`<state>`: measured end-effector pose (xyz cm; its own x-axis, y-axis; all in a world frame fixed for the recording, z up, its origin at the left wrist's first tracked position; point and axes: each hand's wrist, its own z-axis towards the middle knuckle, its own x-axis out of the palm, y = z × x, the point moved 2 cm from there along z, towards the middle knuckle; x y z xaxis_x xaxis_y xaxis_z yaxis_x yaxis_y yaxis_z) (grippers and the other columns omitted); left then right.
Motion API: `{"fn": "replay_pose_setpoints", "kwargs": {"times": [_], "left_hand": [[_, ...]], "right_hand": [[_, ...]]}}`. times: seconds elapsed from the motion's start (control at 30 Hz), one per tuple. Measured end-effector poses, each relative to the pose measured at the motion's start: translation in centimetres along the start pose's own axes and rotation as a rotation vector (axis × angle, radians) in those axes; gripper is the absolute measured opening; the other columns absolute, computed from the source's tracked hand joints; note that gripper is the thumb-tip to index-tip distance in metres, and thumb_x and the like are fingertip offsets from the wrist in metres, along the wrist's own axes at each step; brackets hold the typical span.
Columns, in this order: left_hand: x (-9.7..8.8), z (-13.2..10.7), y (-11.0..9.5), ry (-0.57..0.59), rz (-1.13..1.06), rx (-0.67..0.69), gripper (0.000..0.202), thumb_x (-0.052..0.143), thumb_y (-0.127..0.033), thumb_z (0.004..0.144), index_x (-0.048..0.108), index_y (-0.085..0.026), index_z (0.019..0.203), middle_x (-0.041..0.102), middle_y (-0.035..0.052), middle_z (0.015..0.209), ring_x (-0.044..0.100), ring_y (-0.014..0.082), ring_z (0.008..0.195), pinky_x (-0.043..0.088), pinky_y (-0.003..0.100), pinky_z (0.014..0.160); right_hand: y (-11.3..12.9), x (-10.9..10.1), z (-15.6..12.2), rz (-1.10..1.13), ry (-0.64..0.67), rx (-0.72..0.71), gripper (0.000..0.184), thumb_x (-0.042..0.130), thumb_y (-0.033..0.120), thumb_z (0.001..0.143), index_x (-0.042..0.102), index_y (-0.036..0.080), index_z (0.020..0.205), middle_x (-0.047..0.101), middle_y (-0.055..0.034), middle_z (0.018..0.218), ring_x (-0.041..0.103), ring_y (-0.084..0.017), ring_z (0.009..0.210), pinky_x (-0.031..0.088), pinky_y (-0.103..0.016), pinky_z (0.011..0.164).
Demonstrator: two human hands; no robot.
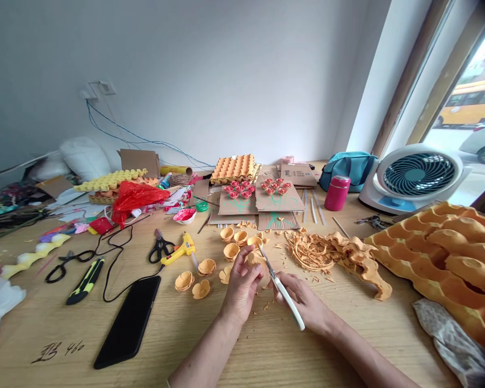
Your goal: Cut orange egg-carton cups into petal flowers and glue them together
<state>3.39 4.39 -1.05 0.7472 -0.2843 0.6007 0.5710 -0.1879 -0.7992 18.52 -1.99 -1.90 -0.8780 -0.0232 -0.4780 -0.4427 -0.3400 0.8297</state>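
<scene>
My left hand (242, 283) is closed round a small orange egg-carton cup (254, 261), held just above the wooden table (234, 345). My right hand (303, 299) grips white-handled scissors (281, 285), whose blades point up and left into the cup's edge. Several cut orange cups (207, 267) shaped like flowers lie to the left of my hands and just beyond them. A heap of orange carton trimmings (327, 252) lies to the right of the scissors.
A black phone (129, 320), a yellow glue gun (180, 250), black scissors (160, 248) and a utility knife (87, 281) lie at left. An orange egg tray (440, 253) sits at right, with a fan (414, 178), a pink cup (337, 192) and cardboard with red flowers (258, 196) behind.
</scene>
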Motion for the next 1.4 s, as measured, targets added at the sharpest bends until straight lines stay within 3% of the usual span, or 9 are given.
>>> {"fn": "replay_pose_setpoints", "kwargs": {"times": [0.4,0.6,0.87,1.4], "left_hand": [[1.2,-0.9,0.5,-0.028,0.015,0.036,0.050,0.081,-0.027,0.070,0.057,-0.027,0.114,0.066,-0.0053,0.083,0.055,0.0095,0.070,0.046,0.025,0.072],[1.3,-1.2,0.7,-0.044,0.032,0.056,0.051,0.081,-0.027,0.071,0.057,-0.028,0.116,0.069,-0.0036,0.092,0.061,0.0113,0.081,0.047,0.025,0.080],[1.2,-1.0,0.8,-0.030,-0.017,0.014,0.052,0.082,-0.027,0.071,0.057,-0.027,0.117,0.069,-0.0033,0.087,0.062,0.0111,0.075,0.048,0.025,0.072],[1.3,-1.3,0.9,0.002,-0.111,0.003,0.046,0.080,-0.022,0.075,0.058,-0.025,0.115,0.069,-0.0023,0.087,0.062,0.0108,0.072,0.047,0.026,0.073]], "right_hand": [[0.5,0.4,0.2,-0.017,0.032,-0.075,0.039,0.038,0.057,0.099,0.050,0.022,0.085,0.058,-0.0027,0.083,0.054,-0.021,0.080,0.045,-0.037,0.081],[0.8,0.4,0.2,-0.037,0.017,-0.087,0.041,0.036,0.058,0.099,0.049,0.023,0.083,0.057,-0.0032,0.082,0.053,-0.022,0.080,0.045,-0.038,0.081],[0.7,0.5,0.2,-0.065,0.034,-0.105,0.046,0.029,0.063,0.099,0.047,0.023,0.084,0.055,-0.0036,0.083,0.052,-0.023,0.083,0.044,-0.039,0.085],[-0.3,0.8,0.1,-0.080,0.005,-0.137,0.034,0.033,0.049,0.103,0.045,0.023,0.085,0.051,0.0010,0.081,0.053,-0.018,0.078,0.031,-0.047,0.106]]}}
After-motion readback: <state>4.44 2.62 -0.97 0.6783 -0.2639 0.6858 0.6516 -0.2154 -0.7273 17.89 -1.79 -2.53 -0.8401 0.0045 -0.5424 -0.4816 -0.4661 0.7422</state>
